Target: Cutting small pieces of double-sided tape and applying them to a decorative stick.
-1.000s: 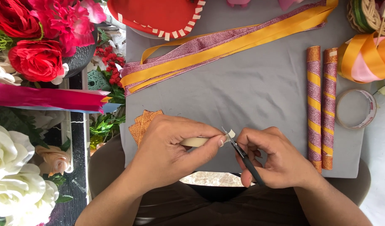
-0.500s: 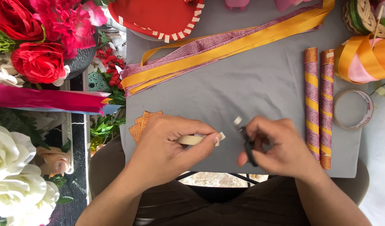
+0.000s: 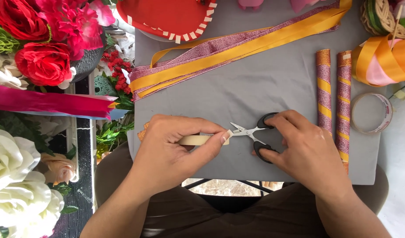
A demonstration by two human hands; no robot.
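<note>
Now tape strip [image 3: 198, 140] and scissors [image 3: 255, 134] meet between hands.

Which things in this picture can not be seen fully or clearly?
Head view:
- Cream strip: mostly hidden inside the left hand.
- Scissors: handles partly covered by right hand fingers.
- Glittery orange piece: behind left hand.
- Red heart shape: cut off by top edge.

Single head-worn view, looking steeply down from close range. The grey board [image 3: 255, 88] fills the frame's centre. Both forearms enter from the bottom edge.
</note>
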